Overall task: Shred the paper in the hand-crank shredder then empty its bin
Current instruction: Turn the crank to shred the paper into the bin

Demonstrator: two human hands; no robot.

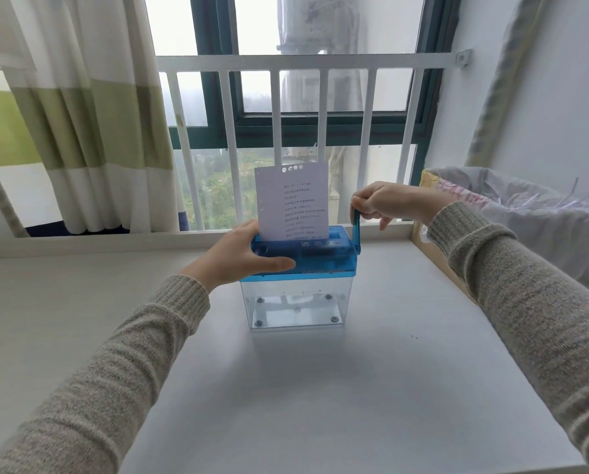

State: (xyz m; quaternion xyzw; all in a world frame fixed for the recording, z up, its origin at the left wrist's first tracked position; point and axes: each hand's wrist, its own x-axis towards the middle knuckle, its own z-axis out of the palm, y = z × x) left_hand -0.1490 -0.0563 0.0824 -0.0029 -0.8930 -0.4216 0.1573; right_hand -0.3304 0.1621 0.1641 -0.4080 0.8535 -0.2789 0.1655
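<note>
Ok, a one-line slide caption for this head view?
Left hand steadies the blue shredder, right hand grips its crank, paper upright in the slot, clear bin empty.

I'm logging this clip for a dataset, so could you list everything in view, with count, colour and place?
Shredder top: one, blue, on the clear bin, mid-table.
Bin: one, clear, looks empty, standing on the table.
Paper: one sheet, white with printed lines and punched holes, upright in the shredder slot.
Crank handle: one, blue, at the shredder's right end.
Table: one, white.
Waste box: one, lined with a clear bag holding paper strips, right of the table.
Window railing: one, white bars, behind the table.
Curtain: one, white and green, left.
Left hand: steadying the shredder top.
Right hand: gripping the crank handle.
</note>
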